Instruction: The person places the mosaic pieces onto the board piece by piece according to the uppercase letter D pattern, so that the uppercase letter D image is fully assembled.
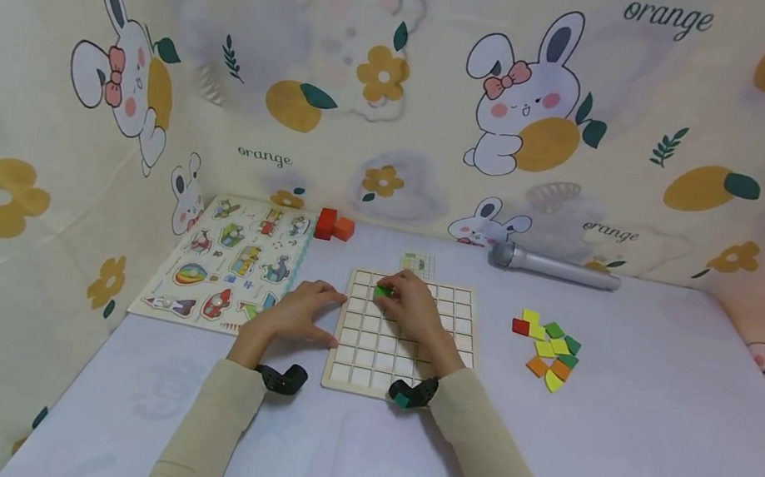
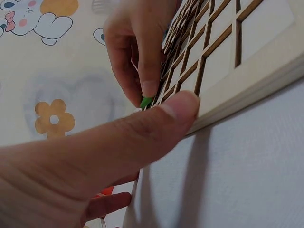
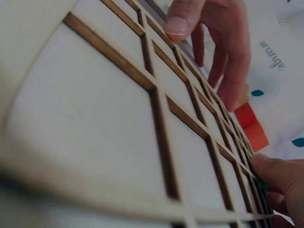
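Green tile [image 1: 382, 292] sat near the far left corner of the board [image 1: 364, 358], pinched by the right hand [image 1: 416, 310] for fine control, I judged from my remote station, while the left hand [image 1: 294, 313], spread wide, touched the board's left edge, apparently to steady it.

On the desk [image 1: 659, 445] there are one picture board [image 1: 223, 256], one grid board [image 1: 364, 345] and one card [image 1: 418, 263]. Near the far edge are two blocks [image 1: 326, 224] and one microphone [image 1: 560, 269]. Loose tiles [image 1: 545, 348] are eleven: five yellow, three green, two orange, one red. One more green tile [image 1: 382, 292] is held.
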Demonstrator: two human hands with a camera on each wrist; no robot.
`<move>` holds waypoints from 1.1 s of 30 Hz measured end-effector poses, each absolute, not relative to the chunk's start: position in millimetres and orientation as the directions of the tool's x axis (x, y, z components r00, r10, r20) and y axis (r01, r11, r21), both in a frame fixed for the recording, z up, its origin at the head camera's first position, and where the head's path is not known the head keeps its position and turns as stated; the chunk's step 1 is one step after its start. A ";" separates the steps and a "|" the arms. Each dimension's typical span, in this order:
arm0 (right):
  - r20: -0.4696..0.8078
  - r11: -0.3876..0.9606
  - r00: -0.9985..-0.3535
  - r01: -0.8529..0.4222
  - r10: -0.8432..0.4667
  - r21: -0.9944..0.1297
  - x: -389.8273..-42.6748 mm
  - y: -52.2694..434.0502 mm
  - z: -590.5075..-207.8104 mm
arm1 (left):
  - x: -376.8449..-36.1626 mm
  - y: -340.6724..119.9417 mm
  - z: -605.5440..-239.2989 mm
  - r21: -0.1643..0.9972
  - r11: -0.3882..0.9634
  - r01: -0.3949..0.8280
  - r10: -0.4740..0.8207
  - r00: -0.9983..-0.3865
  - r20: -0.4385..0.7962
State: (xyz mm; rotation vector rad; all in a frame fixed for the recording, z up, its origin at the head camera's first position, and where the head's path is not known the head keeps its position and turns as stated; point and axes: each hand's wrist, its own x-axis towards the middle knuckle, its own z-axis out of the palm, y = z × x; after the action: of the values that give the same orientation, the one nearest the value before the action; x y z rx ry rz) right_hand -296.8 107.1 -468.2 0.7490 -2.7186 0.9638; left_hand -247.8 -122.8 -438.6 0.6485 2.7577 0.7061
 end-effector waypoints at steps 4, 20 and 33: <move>0.300 0.680 -0.880 -0.474 -0.367 -0.559 -297.9 100.5 -469.5 | -247.9 -123.3 -439.2 0.499 0.788 0.361 0.467 -0.878 -0.101; 0.327 0.636 -0.863 -0.506 -0.385 -0.583 -293.8 98.9 -473.5 | -248.2 -123.6 -440.8 0.487 0.779 0.395 0.489 -0.869 -0.076; 0.350 0.639 -0.842 -0.539 -0.410 -0.548 -291.9 99.5 -473.7 | -248.2 -122.6 -439.9 0.485 0.793 0.368 0.471 -0.876 -0.106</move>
State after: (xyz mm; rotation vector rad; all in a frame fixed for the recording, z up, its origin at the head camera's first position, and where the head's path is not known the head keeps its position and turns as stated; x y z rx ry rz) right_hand -291.9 99.5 -473.7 0.7809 -2.6652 0.9861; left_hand -248.2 -122.6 -439.9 0.6557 2.7619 0.6793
